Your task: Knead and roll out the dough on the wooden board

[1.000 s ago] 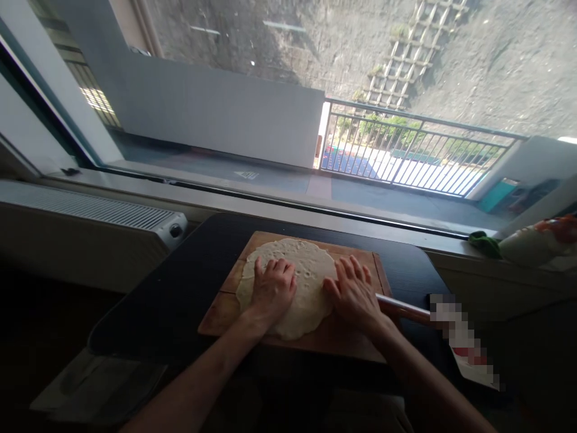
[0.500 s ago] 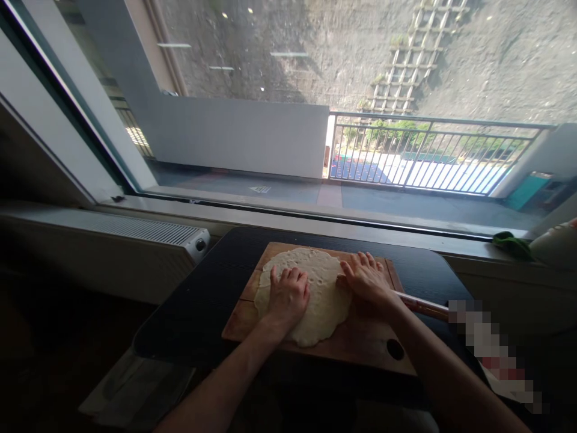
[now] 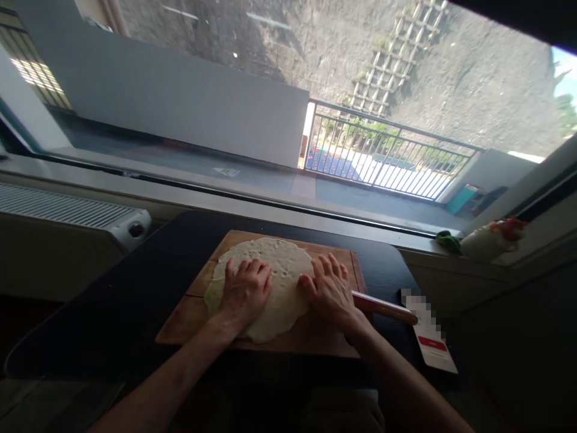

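A thin, roughly round sheet of dough (image 3: pixel 283 300) lies flat on a wooden board (image 3: pixel 180 328), with small dents in its surface. On the left part of the sheet rests my left hand (image 3: pixel 247 290), palm down, fingers slightly bent and apart. My right hand (image 3: pixel 329 288) is at the dough's right edge, palm down with fingers stretched out. A wooden rolling pin (image 3: pixel 387 308) runs from beneath my right hand out past the board to the right. Its inner end is hidden under that hand.
The board is on a black table (image 3: pixel 135 288) with rounded corners. To the right lies a flat, partly blurred white and red item (image 3: pixel 435 352). A radiator (image 3: pixel 90 216) stands at left. The windowsill (image 3: pixel 252 204) holds a green cloth-like thing (image 3: pixel 448 242) and a pale pot (image 3: pixel 487 243).
My view has turned rightward and tilted, so the board and table sit further left. Both hands stay on the dough. The rolling pin's inner tip, visible earlier by my right thumb, is now covered.
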`<act>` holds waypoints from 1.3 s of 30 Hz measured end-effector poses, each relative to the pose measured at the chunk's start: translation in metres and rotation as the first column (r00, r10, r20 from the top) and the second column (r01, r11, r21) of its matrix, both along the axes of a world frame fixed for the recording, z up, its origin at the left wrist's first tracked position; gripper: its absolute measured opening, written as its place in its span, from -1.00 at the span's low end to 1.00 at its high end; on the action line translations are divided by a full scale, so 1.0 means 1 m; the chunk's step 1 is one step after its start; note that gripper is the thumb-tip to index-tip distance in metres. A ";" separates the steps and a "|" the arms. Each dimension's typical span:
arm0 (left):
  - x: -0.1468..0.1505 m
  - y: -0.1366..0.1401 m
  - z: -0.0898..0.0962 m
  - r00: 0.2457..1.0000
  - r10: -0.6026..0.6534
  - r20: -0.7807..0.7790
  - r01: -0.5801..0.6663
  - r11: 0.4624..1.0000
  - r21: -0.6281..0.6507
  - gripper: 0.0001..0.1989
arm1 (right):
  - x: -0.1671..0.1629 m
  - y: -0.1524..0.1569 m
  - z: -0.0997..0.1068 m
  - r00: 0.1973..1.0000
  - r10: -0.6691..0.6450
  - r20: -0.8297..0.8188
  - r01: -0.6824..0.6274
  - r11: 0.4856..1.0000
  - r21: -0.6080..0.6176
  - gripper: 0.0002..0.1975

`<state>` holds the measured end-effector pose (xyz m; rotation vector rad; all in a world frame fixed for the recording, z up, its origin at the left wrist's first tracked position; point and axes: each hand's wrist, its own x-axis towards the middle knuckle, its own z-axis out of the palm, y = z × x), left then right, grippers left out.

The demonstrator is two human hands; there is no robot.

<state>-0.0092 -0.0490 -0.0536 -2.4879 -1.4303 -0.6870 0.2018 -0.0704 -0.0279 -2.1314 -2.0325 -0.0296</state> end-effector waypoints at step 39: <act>0.051 -0.053 0.005 0.970 -0.224 0.097 0.233 0.967 -0.103 -0.77 | 0.090 -0.091 0.028 0.977 0.205 0.065 -0.190 0.965 -0.184 -0.56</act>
